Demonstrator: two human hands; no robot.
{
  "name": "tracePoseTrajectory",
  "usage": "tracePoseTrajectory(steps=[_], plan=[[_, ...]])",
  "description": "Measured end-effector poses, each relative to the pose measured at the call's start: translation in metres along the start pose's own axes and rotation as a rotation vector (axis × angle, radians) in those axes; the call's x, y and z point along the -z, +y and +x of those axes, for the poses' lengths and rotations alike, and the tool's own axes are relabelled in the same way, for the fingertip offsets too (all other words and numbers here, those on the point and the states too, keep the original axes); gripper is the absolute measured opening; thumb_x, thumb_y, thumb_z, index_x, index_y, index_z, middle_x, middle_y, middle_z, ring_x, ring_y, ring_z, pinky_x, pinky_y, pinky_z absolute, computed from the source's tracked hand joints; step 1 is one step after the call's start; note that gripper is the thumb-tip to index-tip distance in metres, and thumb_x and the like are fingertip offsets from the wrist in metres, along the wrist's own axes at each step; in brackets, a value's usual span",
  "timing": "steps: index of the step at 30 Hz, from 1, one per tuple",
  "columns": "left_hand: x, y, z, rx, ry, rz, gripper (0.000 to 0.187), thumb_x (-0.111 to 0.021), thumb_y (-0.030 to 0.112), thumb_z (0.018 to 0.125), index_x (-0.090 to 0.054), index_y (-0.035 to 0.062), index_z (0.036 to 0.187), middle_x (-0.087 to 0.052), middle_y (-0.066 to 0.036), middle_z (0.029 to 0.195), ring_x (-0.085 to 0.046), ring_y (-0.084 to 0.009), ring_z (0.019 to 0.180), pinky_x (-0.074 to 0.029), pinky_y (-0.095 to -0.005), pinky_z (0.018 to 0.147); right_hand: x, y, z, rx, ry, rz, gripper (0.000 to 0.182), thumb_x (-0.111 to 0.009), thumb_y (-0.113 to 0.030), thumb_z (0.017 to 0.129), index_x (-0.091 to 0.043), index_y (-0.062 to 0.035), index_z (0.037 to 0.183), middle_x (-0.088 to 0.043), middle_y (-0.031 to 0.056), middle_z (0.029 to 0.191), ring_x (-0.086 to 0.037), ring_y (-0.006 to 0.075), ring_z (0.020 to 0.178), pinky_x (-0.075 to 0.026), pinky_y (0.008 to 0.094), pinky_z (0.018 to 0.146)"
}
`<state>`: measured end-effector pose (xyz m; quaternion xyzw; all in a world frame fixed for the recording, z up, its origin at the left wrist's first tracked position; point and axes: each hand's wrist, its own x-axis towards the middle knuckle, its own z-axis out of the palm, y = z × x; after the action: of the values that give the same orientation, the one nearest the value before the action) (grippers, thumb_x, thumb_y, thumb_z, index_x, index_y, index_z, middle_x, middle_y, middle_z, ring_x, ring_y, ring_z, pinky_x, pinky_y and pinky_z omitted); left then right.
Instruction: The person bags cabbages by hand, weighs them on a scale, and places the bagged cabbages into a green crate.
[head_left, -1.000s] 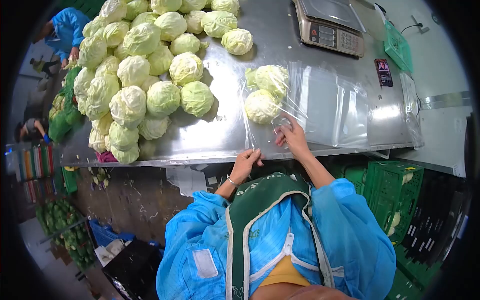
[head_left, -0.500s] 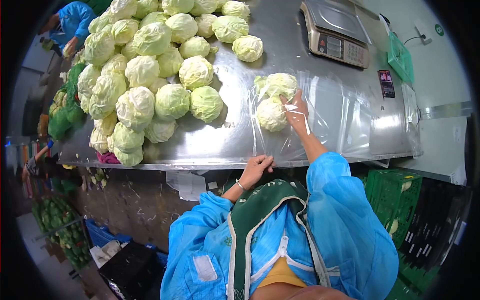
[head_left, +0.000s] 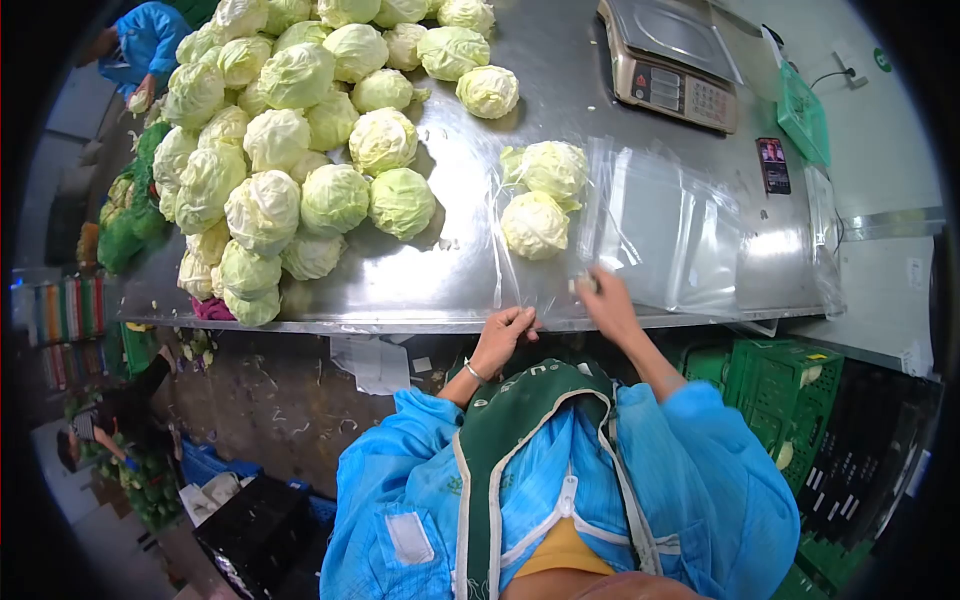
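Two pale green cabbages, an upper one and a lower one, lie inside a clear plastic bag on the metal table. A loose leaf shows beside the upper one. My left hand is at the table's front edge, thumb and fingers pinched on the bag's near edge. To its right, my right hand hovers over the front of the table, apart from the cabbages. Its fingers are curled and slightly blurred, with a small pale spot at the tips that I cannot identify.
A heap of cabbages covers the left of the table. Flat clear bags lie at right, near a phone. A scale and green basket stand behind. Other people work at far left.
My right hand has come out from the bag and drawn back toward the table's front edge, away from the cabbages. My left hand stays pinched at the edge, barely shifted.
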<state>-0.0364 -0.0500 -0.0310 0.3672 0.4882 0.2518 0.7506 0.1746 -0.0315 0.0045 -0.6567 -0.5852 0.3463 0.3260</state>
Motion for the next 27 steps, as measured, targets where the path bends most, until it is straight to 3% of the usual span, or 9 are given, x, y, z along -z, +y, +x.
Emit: tracePoseTrajectory(steps=[2,3,7,9,12,14,17,21,27], plan=[[0.001,-0.001,0.000,0.003,0.028,-0.041,0.034,-0.053,0.031,0.092,-0.062,-0.0002,0.083,-0.059,-0.002,0.067,-0.055,-0.0097,0.066,-0.043,-0.0227,0.067,0.041,-0.024,-0.035,-0.403,-0.571,0.207,0.019,-0.060,-0.019,0.083,-0.058,-0.0002,0.089,-0.055,0.0073,0.057,-0.054,0.0135,0.048,-0.040,0.0277,0.045],[0.000,-0.004,-0.002,0.012,0.040,-0.066,0.034,-0.054,0.031,0.092,-0.062,-0.0002,0.084,-0.059,-0.003,0.067,-0.055,-0.0098,0.066,-0.043,-0.0228,0.067,0.054,-0.034,-0.041,-0.471,-0.630,0.274,0.018,-0.059,-0.020,0.085,-0.060,-0.0020,0.088,-0.052,0.0010,0.055,-0.051,0.0063,0.045,-0.036,0.0210,0.042],[0.000,-0.023,0.004,-0.054,0.000,-0.199,0.026,-0.054,0.024,0.091,-0.063,0.0008,0.084,-0.060,-0.001,0.068,-0.053,-0.0077,0.063,-0.041,-0.0208,0.060,0.018,-0.113,-0.001,-0.234,-0.694,0.745,0.019,-0.059,-0.017,0.088,-0.055,0.0011,0.093,-0.056,0.0042,0.064,-0.051,0.0082,0.051,-0.040,0.0231,0.046],[-0.008,-0.025,0.000,-0.074,0.122,-0.153,0.023,-0.054,0.021,0.090,-0.062,0.0011,0.082,-0.061,-0.002,0.070,-0.055,-0.0085,0.064,-0.043,-0.0214,0.060,-0.027,-0.131,0.021,0.167,-0.481,0.435,0.023,-0.058,-0.016,0.088,-0.054,0.0015,0.102,-0.059,0.0058,0.070,-0.051,0.0082,0.054,-0.041,0.0227,0.047],[-0.007,-0.012,-0.004,-0.068,0.121,-0.218,0.027,-0.056,0.027,0.090,-0.061,0.0025,0.079,-0.062,-0.004,0.073,-0.056,-0.0088,0.064,-0.044,-0.0217,0.061,-0.007,-0.084,0.004,-0.168,-0.601,0.651,0.028,-0.057,-0.015,0.087,-0.051,0.0006,0.110,-0.059,0.0065,0.071,-0.054,0.0099,0.053,-0.039,0.0223,0.044],[-0.004,-0.010,-0.003,-0.009,0.134,-0.209,0.027,-0.057,0.028,0.090,-0.062,0.0033,0.082,-0.060,-0.002,0.070,-0.056,-0.0089,0.065,-0.045,-0.0223,0.064,0.015,-0.032,-0.016,-0.427,-0.707,0.364,0.032,-0.054,-0.011,0.087,-0.047,0.0000,0.116,-0.060,0.0085,0.073,-0.056,0.0114,0.054,-0.042,0.0231,0.044],[-0.005,-0.008,-0.004,0.037,0.137,-0.217,0.026,-0.056,0.028,0.091,-0.061,0.0036,0.083,-0.060,-0.002,0.070,-0.054,-0.0084,0.064,-0.044,-0.0227,0.066,0.006,0.003,-0.019,-0.489,-0.371,0.476,0.038,-0.050,-0.008,0.087,-0.042,-0.0007,0.123,-0.060,0.0091,0.071,-0.055,0.0111,0.051,-0.043,0.0238,0.043],[-0.005,-0.008,-0.005,0.029,0.107,-0.176,0.025,-0.056,0.026,0.091,-0.061,0.0028,0.083,-0.060,-0.003,0.071,-0.054,-0.0087,0.065,-0.044,-0.0224,0.067,-0.025,0.002,0.041,-0.309,0.043,0.585,0.044,-0.048,-0.006,0.087,-0.036,-0.0046,0.129,-0.059,0.0110,0.071,-0.054,0.0140,0.050,-0.042,0.0239,0.042],[-0.010,-0.001,-0.001,-0.010,0.063,-0.102,0.028,-0.055,0.026,0.091,-0.062,0.0007,0.083,-0.060,-0.002,0.069,-0.053,-0.0084,0.066,-0.042,-0.0214,0.066,-0.025,0.000,0.110,-0.421,0.072,0.133,0.050,-0.051,-0.011,0.084,-0.036,-0.0029,0.131,-0.061,0.0164,0.075,-0.059,0.0220,0.053,-0.044,0.0328,0.041]])
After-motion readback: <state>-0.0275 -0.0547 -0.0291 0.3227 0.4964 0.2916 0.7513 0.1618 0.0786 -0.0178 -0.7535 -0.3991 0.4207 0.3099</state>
